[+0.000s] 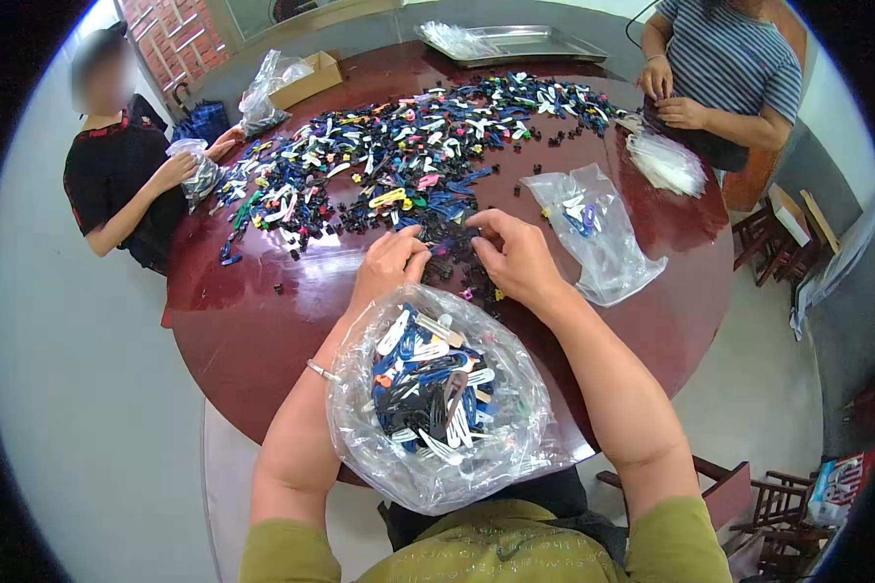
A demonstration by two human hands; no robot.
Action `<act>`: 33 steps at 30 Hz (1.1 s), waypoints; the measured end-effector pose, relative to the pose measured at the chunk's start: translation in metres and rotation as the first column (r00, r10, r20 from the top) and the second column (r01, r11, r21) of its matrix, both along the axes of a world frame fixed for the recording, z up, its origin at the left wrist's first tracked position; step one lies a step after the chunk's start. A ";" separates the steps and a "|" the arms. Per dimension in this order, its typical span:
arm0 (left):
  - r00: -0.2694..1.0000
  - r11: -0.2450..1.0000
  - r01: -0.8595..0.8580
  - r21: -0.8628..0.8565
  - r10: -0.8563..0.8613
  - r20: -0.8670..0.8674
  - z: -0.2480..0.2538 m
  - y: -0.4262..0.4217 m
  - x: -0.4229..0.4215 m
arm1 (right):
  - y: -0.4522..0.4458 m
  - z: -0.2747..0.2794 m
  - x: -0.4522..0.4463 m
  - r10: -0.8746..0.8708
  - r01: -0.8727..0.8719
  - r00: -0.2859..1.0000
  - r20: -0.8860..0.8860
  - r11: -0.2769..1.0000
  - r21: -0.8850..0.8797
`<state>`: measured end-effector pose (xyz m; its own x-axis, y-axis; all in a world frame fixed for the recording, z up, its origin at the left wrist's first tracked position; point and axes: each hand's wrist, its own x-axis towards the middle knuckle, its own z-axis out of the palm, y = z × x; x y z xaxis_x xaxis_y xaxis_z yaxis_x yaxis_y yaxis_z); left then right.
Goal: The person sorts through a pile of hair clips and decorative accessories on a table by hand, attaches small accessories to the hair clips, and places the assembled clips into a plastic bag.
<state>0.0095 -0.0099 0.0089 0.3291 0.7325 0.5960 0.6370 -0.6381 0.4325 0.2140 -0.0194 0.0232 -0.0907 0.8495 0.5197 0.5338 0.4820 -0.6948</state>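
Observation:
My left hand (389,264) rests at the near edge of a heap of hair clips (399,146), fingers curled together at dark blue and black clips. Whatever is between its fingertips is hidden. Across a small gap, my right hand (517,257) has thumb and forefinger apart beside small black claw clips (447,238). Nothing shows in its grip. Between my forearms, an open clear plastic bag (360,428) holds blue, black and white snap clips (437,379). To the right of my right hand lies another clear bag (608,248) with a few clips inside.
The round, dark red table (253,360) carries a metal tray (544,44), a cardboard box (306,83) and a stack of clear bags (666,165). One person (122,165) stands at left holding a bag; another (724,78) works at right. Wooden stools (773,233) stand beyond.

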 end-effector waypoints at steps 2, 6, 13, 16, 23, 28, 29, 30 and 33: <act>0.999 1.000 0.002 0.000 -0.002 0.047 0.001 -0.001 0.002 | -0.001 0.003 -0.002 0.018 -0.026 0.995 -0.097 0.996 -0.083; 0.992 0.999 0.052 -0.011 -0.050 0.113 0.000 0.003 0.001 | 0.007 -0.006 -0.002 0.026 -0.101 0.954 -0.298 0.966 -0.238; 0.992 0.963 0.118 0.241 -0.126 0.016 0.007 -0.001 0.009 | 0.002 0.001 -0.003 0.071 -0.128 0.955 -0.288 0.975 -0.183; 0.996 0.962 0.086 0.260 -0.081 -0.028 0.007 0.002 0.004 | -0.002 0.004 0.000 0.004 -0.013 0.993 -0.119 0.997 -0.070; 0.984 0.978 0.127 0.167 -0.104 -0.142 0.000 0.012 -0.004 | -0.003 0.019 0.007 0.031 -0.160 0.882 -0.470 0.958 -0.238; 0.992 0.971 0.109 0.213 -0.092 -0.091 0.001 0.011 -0.004 | -0.044 0.067 0.003 0.233 -0.523 0.681 -0.695 0.819 -0.238; 0.996 0.978 0.065 0.197 -0.053 -0.069 -0.004 0.014 -0.005 | -0.047 0.068 0.000 0.332 -0.629 0.641 -0.692 0.744 -0.226; 0.999 0.983 0.023 0.180 -0.014 -0.050 -0.006 0.013 -0.005 | -0.047 0.063 -0.003 0.381 -0.598 0.706 -0.597 0.773 -0.214; 0.994 0.997 -0.076 0.021 0.077 -0.081 -0.017 0.015 -0.009 | -0.031 0.045 -0.002 0.192 -0.238 0.931 -0.309 0.964 -0.119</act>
